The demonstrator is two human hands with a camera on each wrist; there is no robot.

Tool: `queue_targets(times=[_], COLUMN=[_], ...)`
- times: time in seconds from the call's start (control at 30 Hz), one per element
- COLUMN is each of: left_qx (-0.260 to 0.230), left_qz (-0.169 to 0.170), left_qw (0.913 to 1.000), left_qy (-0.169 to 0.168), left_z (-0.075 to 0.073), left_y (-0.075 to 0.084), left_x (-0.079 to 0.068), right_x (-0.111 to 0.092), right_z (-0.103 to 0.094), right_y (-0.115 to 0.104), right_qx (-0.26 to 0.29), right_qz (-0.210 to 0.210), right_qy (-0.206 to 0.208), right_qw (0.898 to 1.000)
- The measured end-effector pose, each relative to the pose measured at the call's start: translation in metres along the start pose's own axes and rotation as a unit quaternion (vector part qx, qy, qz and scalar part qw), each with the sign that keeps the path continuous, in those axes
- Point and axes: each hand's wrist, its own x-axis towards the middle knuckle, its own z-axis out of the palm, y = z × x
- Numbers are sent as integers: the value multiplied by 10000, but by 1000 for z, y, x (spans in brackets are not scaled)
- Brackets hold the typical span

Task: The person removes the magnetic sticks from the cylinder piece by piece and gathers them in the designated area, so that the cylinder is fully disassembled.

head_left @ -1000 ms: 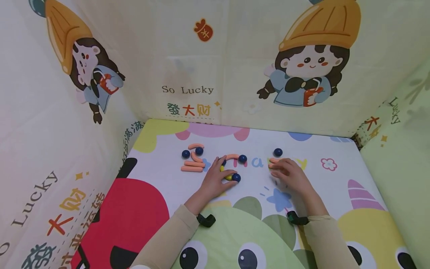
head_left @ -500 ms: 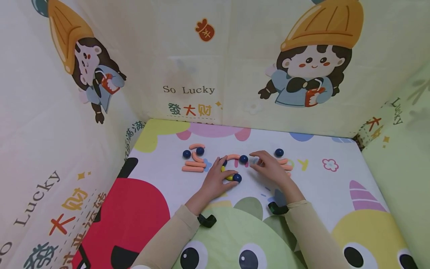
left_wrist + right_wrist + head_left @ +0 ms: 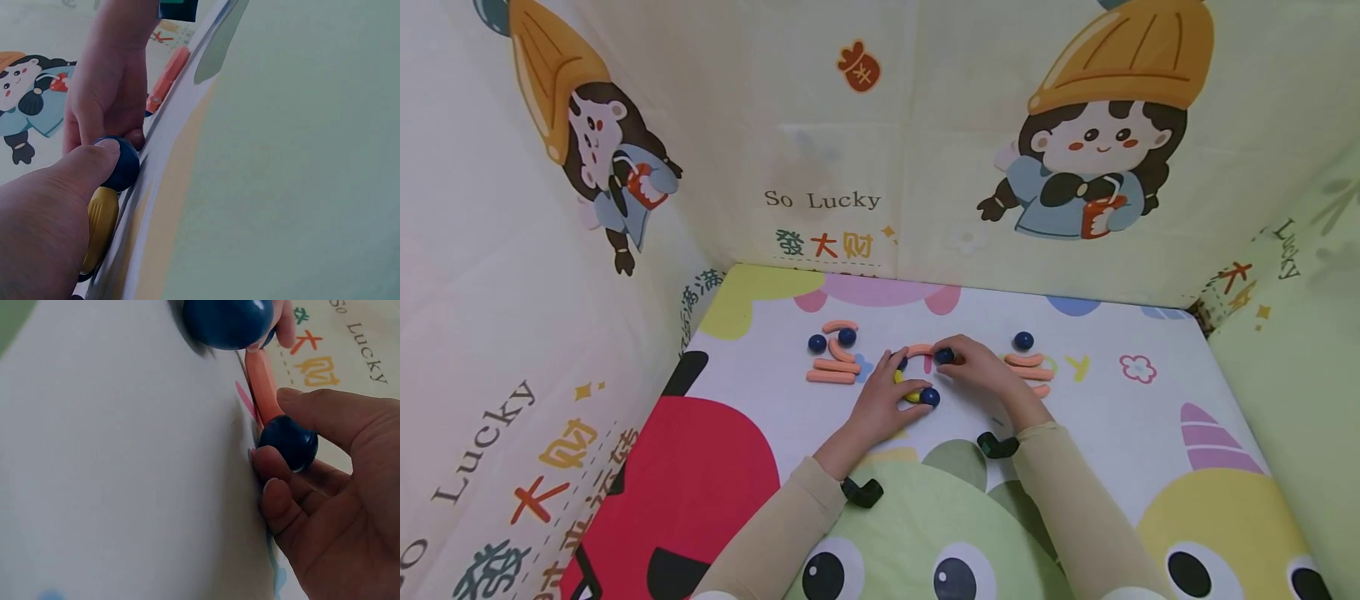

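Note:
In the head view, my left hand [image 3: 874, 400] holds a joined piece. Its thumb presses a dark blue ball [image 3: 125, 169] at the end of a yellow curved stick [image 3: 102, 219], and its fingers lie by a second dark blue ball [image 3: 902, 363]. From that second ball an orange curved stick [image 3: 919, 349] runs right to a third dark blue ball [image 3: 289, 444]. My right hand [image 3: 981, 367] has this third ball between its thumb and fingers. The right thumb tip lies close to the orange stick [image 3: 262, 387]. Part of the yellow stick is hidden behind the left hand.
Left of the hands lie two dark blue balls [image 3: 817, 343], two curved orange sticks [image 3: 839, 326] and two straight orange sticks [image 3: 830, 377]. Right of them is another dark blue ball [image 3: 1023, 340] above several orange sticks [image 3: 1030, 374]. A printed cloth wall [image 3: 940, 250] stands behind.
My right hand has left the orange sticks on the right and moved left to the ball at the end of the orange curved stick. The left hand keeps its place.

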Motion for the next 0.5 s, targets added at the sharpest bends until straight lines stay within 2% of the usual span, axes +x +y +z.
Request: queue_targets(times=[0.5], left_qx=[-12], left_qz=[-146], left_qw=[9998], left_qy=[-110], left_z=[-2], left_y=[3], left_x=[0], right_x=[10], right_z=[3], right_y=[-2], right_qx=[47], right_qz=[137], right_qy=[157], right_qw=[9998])
